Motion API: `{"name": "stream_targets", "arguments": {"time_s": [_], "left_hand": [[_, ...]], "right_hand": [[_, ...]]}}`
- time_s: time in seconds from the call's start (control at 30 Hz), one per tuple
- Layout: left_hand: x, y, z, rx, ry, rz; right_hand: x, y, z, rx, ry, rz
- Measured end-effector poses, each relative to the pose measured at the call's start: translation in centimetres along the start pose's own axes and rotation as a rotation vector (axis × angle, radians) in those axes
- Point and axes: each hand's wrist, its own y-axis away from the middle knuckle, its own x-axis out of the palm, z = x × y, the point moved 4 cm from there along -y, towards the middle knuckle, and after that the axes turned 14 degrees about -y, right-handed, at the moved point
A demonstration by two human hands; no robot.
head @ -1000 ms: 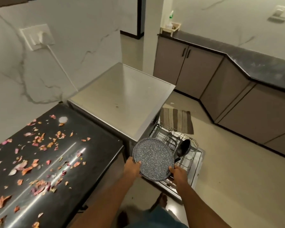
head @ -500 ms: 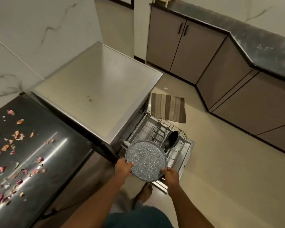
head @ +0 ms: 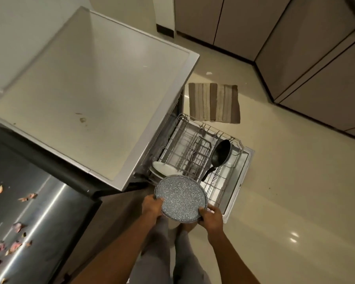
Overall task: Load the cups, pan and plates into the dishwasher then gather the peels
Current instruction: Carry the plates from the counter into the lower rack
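Your left hand (head: 152,208) and right hand (head: 210,219) each grip an edge of the speckled plate (head: 180,198), held low centre of the frame above the pulled-out dishwasher rack (head: 195,152). The black pan (head: 220,152) stands in the rack; peels (head: 16,228) lie scattered lower left

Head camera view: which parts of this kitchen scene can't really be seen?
- White plates: largely behind the dishwasher body and the speckled plate.
- Rack near corner: covered by that plate.
- Peels: cut off at the left edge.
- Right hand: fingers hidden under the plate.
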Motion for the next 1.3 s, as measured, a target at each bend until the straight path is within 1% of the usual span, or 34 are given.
{"name": "stream_targets", "arguments": {"time_s": [0.1,0.17,0.2,0.27,0.37,0.5,0.7,0.8,0.97,1.1,1.2,1.3], "left_hand": [[1.2,-5.0,0.3,-0.022,0.022,-0.024],[0.8,-4.2,-2.1,-0.033,-0.005,-0.056],[0.0,-2.2,-4.5,-0.022,-0.036,-0.073],[0.0,-2.2,-6.0,-0.064,-0.05,-0.089],[0.6,-5.9,-6.1,-0.083,-0.043,-0.151],[1.8,-14.0,-5.1,-0.1,-0.132,-0.229],[2.5,-18.2,-7.5,-0.067,-0.103,-0.297],[3.1,-20.5,-8.2,-0.067,-0.135,-0.33],[3.9,-24.2,-8.9,-0.087,-0.145,-0.334],[3.7,-25.5,-10.2,-0.11,-0.162,-0.364],[3.8,-25.8,-10.6,-0.142,-0.1,-0.352],[4.8,-26.6,-10.3,-0.158,0.089,-0.288]], "right_hand": [[1.7,-2.1,1.2,-0.006,0.027,0.023],[2.9,-3.6,1.8,0.002,0.026,0.037],[3.5,-4.7,1.9,0.006,0.036,0.036],[4.6,-7.3,1.6,0.002,0.091,0.031],[6.7,-11.3,0.6,0.031,0.135,0.048],[10.0,-16.1,-0.5,0.038,0.14,0.095],[12.9,-22.9,-2.9,0.057,0.129,0.107],[14.2,-26.0,-4.3,0.098,0.119,0.104],[15.4,-30.8,-7.8,0.142,0.134,0.072],[16.5,-31.1,-7.7,0.125,0.195,0.093],[17.0,-31.2,-7.1,0.133,0.14,0.094],[17.1,-32.3,-7.5,0.108,0.08,0.076]]}}
